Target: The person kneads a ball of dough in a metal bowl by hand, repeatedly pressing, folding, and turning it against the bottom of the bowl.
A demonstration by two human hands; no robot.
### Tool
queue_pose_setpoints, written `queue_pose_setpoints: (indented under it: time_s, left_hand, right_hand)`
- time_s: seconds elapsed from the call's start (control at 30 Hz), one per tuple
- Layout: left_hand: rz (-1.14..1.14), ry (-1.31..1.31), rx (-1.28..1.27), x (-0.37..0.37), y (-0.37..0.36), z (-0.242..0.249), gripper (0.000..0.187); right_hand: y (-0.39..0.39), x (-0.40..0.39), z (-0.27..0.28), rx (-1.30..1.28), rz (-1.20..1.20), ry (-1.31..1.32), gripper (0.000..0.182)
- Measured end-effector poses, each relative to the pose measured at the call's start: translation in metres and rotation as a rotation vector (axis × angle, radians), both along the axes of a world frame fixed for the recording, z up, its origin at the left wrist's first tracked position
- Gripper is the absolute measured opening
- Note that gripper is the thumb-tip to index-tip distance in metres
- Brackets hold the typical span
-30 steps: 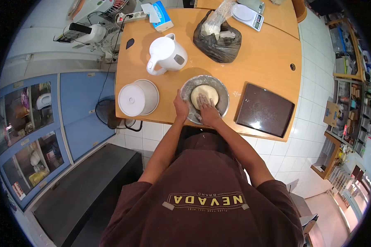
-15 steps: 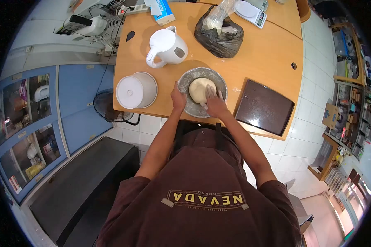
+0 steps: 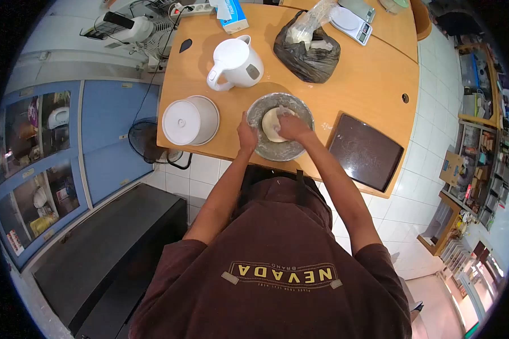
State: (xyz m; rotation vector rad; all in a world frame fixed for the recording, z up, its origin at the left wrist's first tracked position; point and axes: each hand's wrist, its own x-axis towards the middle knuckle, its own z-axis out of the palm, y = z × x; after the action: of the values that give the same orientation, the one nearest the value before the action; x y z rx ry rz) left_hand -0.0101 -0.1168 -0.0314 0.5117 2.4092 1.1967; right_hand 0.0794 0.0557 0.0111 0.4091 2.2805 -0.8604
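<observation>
A round pale dough ball [image 3: 271, 125] lies in a grey metal bowl [image 3: 277, 153] dusted with flour, near the table's front edge. My left hand [image 3: 247, 135] grips the bowl's left rim. On the dough's upper right side rests my right hand [image 3: 291, 125], its fingers curled down onto the dough and partly hidden, so their grip is unclear. Left of the bowl stands a white lidded tub [image 3: 189, 121]; a dark rectangular tray [image 3: 366, 151] lies to its right.
A white kettle [image 3: 235, 63] stands behind the tub. Farther back are a black plastic bag [image 3: 311, 63] holding a clear bag, a white kitchen scale [image 3: 350, 24] and a blue tissue box [image 3: 233, 17]. The wooden table [image 3: 379, 85] ends just in front of the bowl.
My right hand has moved up and inward over the dough, its fingers now curled rather than spread. My left hand stays at the rim. The whole view has shifted slightly.
</observation>
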Motion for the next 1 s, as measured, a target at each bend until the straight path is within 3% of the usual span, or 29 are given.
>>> queue_pose_setpoints:
  time_s: [0.03,0.13,0.27,0.37,0.47,0.57,0.6,0.73,0.83,1.0]
  left_hand:
    - [-0.001,0.027,0.005,0.000,-0.001,-0.005,0.065]
    - [-0.009,0.071,0.030,-0.001,-0.007,-0.032,0.066]
    - [0.015,0.030,-0.003,0.001,-0.011,-0.023,0.068]
    - [-0.005,0.073,0.034,-0.003,-0.007,-0.022,0.066]
    - [0.019,0.127,0.072,0.001,-0.009,-0.030,0.065]
    - [0.043,0.070,0.000,0.000,-0.007,-0.026,0.066]
    - [0.043,0.033,-0.037,-0.001,-0.005,-0.023,0.067]
    - [0.014,0.074,0.013,-0.001,-0.005,-0.027,0.069]
    - [0.007,0.130,-0.033,0.005,-0.010,-0.028,0.069]
    - [-0.003,0.032,-0.065,0.008,-0.009,-0.013,0.070]
  right_hand:
    - [-0.011,0.005,-0.008,0.038,-0.002,0.034,0.084]
    - [-0.059,0.046,-0.050,0.372,0.028,0.293,0.093]
    - [-0.065,0.033,-0.043,0.300,0.010,0.113,0.102]
    - [-0.036,0.012,-0.046,0.143,0.067,0.070,0.091]
    - [0.034,-0.033,-0.023,-0.100,0.117,-0.205,0.071]
    - [0.037,-0.020,-0.001,0.149,0.049,0.359,0.052]
    - [0.034,-0.012,-0.037,0.139,0.071,0.498,0.058]
    - [0.006,-0.008,-0.026,0.304,0.140,0.439,0.075]
    - [0.003,-0.021,-0.018,0.271,0.131,0.200,0.077]
    - [0.006,-0.006,-0.031,0.235,0.158,0.435,0.074]
